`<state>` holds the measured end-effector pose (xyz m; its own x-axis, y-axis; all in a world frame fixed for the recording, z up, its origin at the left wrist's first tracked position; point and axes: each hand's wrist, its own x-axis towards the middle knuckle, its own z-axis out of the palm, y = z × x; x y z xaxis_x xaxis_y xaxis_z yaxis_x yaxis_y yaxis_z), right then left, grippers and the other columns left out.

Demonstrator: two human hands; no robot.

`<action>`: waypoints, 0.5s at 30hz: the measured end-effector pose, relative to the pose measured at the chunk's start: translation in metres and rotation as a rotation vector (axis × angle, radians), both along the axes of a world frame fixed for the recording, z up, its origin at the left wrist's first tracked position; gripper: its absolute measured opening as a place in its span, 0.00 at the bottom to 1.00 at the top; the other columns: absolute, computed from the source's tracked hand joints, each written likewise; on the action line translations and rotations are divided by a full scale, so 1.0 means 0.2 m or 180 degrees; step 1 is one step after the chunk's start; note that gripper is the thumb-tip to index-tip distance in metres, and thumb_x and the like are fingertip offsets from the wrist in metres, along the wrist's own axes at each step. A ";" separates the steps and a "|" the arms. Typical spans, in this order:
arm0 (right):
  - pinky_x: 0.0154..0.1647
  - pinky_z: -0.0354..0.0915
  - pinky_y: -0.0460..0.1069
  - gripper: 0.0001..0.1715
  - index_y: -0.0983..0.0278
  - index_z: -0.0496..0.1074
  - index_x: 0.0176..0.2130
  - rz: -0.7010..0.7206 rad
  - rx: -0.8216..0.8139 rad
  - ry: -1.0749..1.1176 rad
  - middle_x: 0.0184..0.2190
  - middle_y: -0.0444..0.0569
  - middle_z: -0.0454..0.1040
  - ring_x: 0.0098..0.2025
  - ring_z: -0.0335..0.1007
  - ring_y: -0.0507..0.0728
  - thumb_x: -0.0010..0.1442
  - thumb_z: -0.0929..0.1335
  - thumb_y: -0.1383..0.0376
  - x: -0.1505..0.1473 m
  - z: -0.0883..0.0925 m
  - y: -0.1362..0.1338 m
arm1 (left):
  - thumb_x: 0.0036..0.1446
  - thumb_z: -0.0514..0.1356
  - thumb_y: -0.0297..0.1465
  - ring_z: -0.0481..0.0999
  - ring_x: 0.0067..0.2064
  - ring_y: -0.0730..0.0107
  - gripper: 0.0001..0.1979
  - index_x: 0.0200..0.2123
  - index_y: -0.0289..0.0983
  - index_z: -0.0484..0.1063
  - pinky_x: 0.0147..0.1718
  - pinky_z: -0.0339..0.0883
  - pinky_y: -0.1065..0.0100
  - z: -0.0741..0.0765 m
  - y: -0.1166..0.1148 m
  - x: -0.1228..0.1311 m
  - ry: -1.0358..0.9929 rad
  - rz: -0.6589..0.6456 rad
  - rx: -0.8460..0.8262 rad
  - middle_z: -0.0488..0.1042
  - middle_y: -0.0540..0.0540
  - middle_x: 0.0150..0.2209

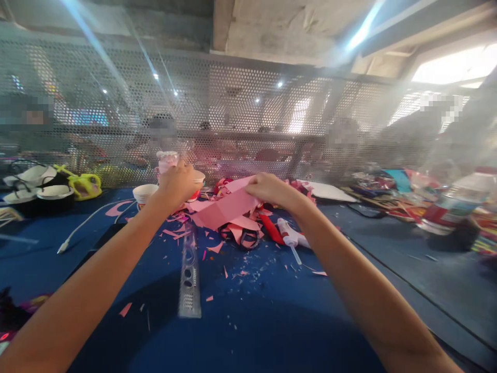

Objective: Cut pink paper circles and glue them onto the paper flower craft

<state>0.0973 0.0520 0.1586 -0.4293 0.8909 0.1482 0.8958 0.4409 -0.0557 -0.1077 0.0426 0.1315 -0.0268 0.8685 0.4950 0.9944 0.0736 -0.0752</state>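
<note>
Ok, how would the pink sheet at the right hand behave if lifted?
Probably light: the sheet looks like thin paper. It may droop, since the right hand pinches only one end. Its broad face might flutter if moved quickly.

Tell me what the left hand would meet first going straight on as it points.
Past the pink item beside its fingers, the left hand would probably meet the mesh panel first, though one view leaves the depth unclear.

From here I see a long, straight-edged sheet of pink paper [225, 208], lifted aslant, its right end higher than its left. Left of that sheet shows a small pale-pink object with a white top [167, 161], partly hidden.
</note>
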 end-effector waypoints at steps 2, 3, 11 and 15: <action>0.22 0.52 0.45 0.12 0.69 0.69 0.22 -0.0285 0.0040 0.0463 0.16 0.46 0.62 0.20 0.56 0.49 0.52 0.60 0.68 0.06 0.05 0.01 | 0.53 0.53 0.39 0.69 0.48 0.45 0.24 0.47 0.26 0.66 0.44 0.64 0.56 -0.01 0.00 0.01 -0.0155 -0.0109 0.0270 0.66 0.30 0.48; 0.22 0.52 0.45 0.12 0.68 0.67 0.21 -0.0365 0.0054 0.0575 0.15 0.44 0.59 0.20 0.54 0.48 0.51 0.60 0.69 0.09 0.07 0.01 | 0.53 0.54 0.39 0.69 0.48 0.46 0.23 0.47 0.27 0.66 0.45 0.63 0.56 -0.01 0.01 0.01 -0.0232 -0.0163 0.0340 0.66 0.31 0.48; 0.18 0.52 0.44 0.14 0.65 0.56 0.15 -0.0077 -0.1047 0.0336 0.14 0.42 0.55 0.18 0.50 0.47 0.49 0.59 0.73 0.23 0.10 0.04 | 0.48 0.60 0.39 0.67 0.51 0.52 0.27 0.50 0.32 0.64 0.50 0.60 0.55 0.00 0.05 0.01 -0.1988 -0.1235 0.0390 0.66 0.36 0.51; 0.24 0.61 0.44 0.10 0.67 0.68 0.24 0.0685 -0.1939 0.0108 0.22 0.44 0.66 0.23 0.61 0.48 0.53 0.60 0.70 0.16 -0.04 0.09 | 0.48 0.58 0.36 0.67 0.52 0.55 0.31 0.55 0.32 0.57 0.45 0.65 0.60 0.04 0.00 0.03 -0.3132 -0.2443 -0.0578 0.60 0.36 0.57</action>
<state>0.1289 0.0702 0.1508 -0.6118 0.7141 -0.3402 0.7841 0.4909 -0.3796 -0.1011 0.0429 0.1393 0.2251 0.8770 0.4244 0.4171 -0.4804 0.7715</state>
